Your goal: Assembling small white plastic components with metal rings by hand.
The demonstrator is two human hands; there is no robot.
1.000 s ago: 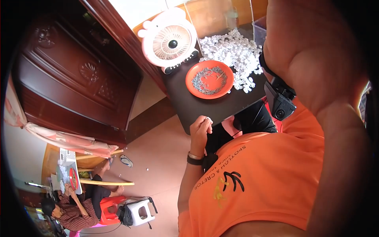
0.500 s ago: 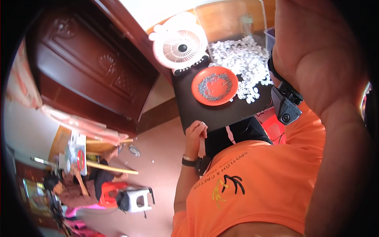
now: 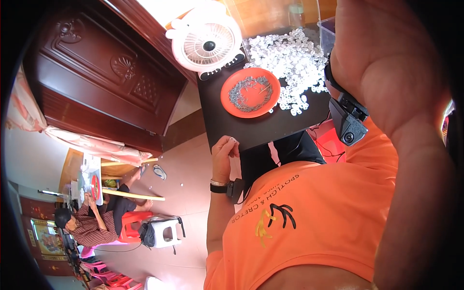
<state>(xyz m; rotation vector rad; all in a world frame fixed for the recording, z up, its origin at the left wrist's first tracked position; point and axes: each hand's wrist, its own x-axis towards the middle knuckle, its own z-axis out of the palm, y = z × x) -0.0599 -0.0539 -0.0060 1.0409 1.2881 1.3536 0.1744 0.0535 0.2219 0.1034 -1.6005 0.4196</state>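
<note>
Currently | left hand (image 3: pixel 225 146): curled, pinching white piece (image 3: pixel 234 140) | right hand (image 3: pixel 377 53): raised, grip unclear

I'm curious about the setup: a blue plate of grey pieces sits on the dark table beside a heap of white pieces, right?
Not quite: the head view shows the plate is orange-red, not blue. It holds grey pieces, on the dark table beside the white heap.
</note>
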